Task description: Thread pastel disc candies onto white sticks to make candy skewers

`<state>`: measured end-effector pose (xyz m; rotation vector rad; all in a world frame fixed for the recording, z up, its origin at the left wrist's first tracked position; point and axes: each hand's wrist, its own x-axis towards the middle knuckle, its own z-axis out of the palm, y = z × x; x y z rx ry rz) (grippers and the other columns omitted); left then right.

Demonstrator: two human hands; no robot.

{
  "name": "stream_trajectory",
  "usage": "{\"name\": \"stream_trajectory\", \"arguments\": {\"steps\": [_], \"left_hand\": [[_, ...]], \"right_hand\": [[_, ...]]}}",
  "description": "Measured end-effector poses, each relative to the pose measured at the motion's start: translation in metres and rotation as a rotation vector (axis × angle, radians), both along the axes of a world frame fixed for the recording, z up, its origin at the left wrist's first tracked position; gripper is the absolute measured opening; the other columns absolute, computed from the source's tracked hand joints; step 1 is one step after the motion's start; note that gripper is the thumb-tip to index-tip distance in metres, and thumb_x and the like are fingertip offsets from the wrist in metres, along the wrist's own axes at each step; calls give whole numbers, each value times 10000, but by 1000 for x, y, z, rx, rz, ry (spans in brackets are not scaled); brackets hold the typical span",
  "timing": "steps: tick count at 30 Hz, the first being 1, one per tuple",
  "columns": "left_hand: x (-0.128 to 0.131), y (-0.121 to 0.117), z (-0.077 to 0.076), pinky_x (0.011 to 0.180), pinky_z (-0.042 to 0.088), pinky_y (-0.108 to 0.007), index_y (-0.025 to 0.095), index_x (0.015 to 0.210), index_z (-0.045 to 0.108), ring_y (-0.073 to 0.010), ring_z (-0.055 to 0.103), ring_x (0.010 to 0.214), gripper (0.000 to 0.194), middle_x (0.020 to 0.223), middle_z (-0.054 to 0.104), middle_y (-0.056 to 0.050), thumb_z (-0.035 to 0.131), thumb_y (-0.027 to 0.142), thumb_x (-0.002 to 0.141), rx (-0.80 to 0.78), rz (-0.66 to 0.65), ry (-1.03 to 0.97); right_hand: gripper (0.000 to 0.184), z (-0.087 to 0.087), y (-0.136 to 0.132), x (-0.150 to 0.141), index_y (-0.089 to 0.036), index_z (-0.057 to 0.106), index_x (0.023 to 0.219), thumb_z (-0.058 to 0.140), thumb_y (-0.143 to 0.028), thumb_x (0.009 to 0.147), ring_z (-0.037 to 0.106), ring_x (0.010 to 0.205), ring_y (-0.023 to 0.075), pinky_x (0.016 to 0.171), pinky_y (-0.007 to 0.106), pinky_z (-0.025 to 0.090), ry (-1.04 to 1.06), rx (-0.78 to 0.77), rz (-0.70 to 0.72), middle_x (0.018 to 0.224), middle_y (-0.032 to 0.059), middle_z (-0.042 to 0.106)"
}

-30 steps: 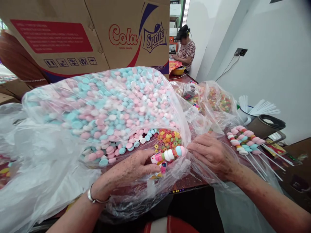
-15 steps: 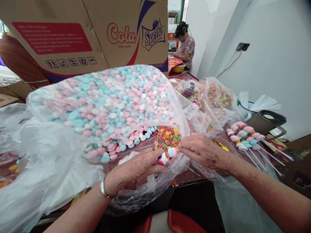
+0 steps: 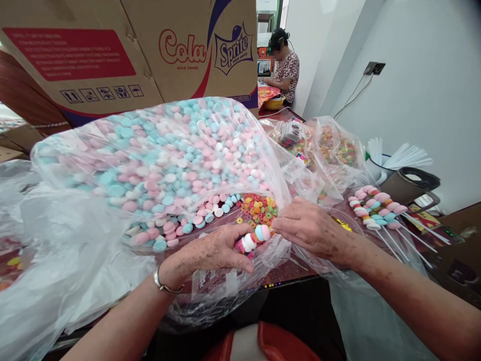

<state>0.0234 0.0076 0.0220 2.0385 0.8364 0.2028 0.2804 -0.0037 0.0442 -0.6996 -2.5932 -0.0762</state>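
A short candy skewer [image 3: 248, 242] of white, blue and pink marshmallow pieces, with orange gummy rings between them, lies slanted between my hands. My left hand [image 3: 220, 248], with a metal bangle at its wrist, curves round the skewer's left end, thumb below and forefinger above. At the pink right end, the fingertips of my right hand [image 3: 306, 228] are pinched together; the stick itself is hidden there. Just beyond sits a pile of colourful gummy rings [image 3: 259, 208]. A big clear bag of pink, blue and white marshmallows [image 3: 180, 163] spills open behind my left hand.
Finished candy skewers [image 3: 376, 208] lie stacked at the right, near a dark mug [image 3: 413, 183] and a container of white sticks [image 3: 408, 156]. A cardboard box [image 3: 150, 50] stands behind the marshmallow bag. Farther back are bagged gummy rings [image 3: 338, 143] and a seated person [image 3: 287, 70].
My left thumb and forefinger have spread wider, showing more of the skewer. The skewer has shifted slightly left and up. My right hand stays pinched at its end.
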Motion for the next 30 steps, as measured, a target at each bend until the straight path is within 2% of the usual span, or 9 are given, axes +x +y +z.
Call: {"name": "stream_trajectory", "arguments": {"steps": [3, 7, 10, 12, 16, 21, 25, 27, 30], "left_hand": [[4, 1, -10, 584, 364, -240, 191, 971, 567, -157, 475, 709, 583, 805, 544, 31, 768, 644, 663, -86, 27, -2], [6, -4, -19, 659, 396, -261, 210, 1107, 549, -183, 531, 801, 583, 939, 599, 2, 766, 584, 715, 43, 33, -1], [2, -7, -13, 697, 406, -279, 207, 1227, 509, -193, 551, 828, 652, 1000, 618, -16, 763, 555, 737, 102, 57, 44], [-3, -7, -5, 706, 409, -284, 193, 1204, 539, -202, 563, 829, 641, 992, 636, -18, 791, 520, 715, 101, 87, 105], [-14, -4, 4, 689, 411, -263, 191, 1102, 634, -193, 571, 800, 440, 934, 670, 9, 773, 413, 748, 11, 58, 154], [-22, -7, 1, 715, 415, -239, 205, 1085, 647, -179, 580, 827, 370, 962, 680, 31, 774, 320, 757, 30, 43, 56], [-21, -11, -5, 670, 404, -238, 197, 1049, 638, -172, 576, 787, 305, 927, 675, 12, 738, 326, 791, 117, 98, 107], [-20, -11, -10, 651, 399, -241, 184, 1022, 637, -171, 567, 770, 282, 911, 668, -5, 715, 345, 805, 164, 119, 127], [-17, -9, -14, 630, 388, -242, 178, 1001, 629, -162, 547, 744, 278, 897, 658, -10, 697, 372, 814, 208, 127, 137]], "right_hand": [[327, -8, -2, -7, -166, 637, 792, 399, -198, 1013, 505, 663, 155, 680, 314, 293, 15, 6, 28, 690, 23, 608], [287, -25, -3, -17, -164, 634, 793, 438, -220, 997, 511, 627, 136, 647, 303, 286, -2, -128, 47, 690, 8, 631], [283, -30, 0, -17, -164, 636, 786, 445, -214, 989, 549, 650, 137, 655, 300, 299, 18, -201, 8, 731, 15, 674], [285, -28, 2, -12, -162, 644, 804, 437, -214, 992, 583, 697, 145, 684, 300, 319, 37, -239, -28, 777, 28, 703], [290, -23, 5, -4, -161, 657, 845, 427, -245, 1002, 599, 719, 156, 702, 301, 337, 15, -263, -39, 817, 43, 724], [286, -21, 4, -4, -169, 649, 811, 436, -247, 985, 557, 665, 141, 658, 281, 316, -27, -346, -106, 769, 25, 700], [296, -18, 2, -9, -170, 626, 749, 445, -237, 973, 521, 622, 125, 608, 267, 294, -39, -474, -153, 690, 1, 649], [284, -16, 0, -10, -167, 624, 749, 451, -219, 969, 530, 640, 124, 619, 269, 297, -26, -452, -99, 708, 3, 657], [270, -14, -3, -9, -163, 634, 788, 443, -197, 976, 527, 655, 130, 659, 285, 303, 9, -282, -8, 730, 15, 659]]}}
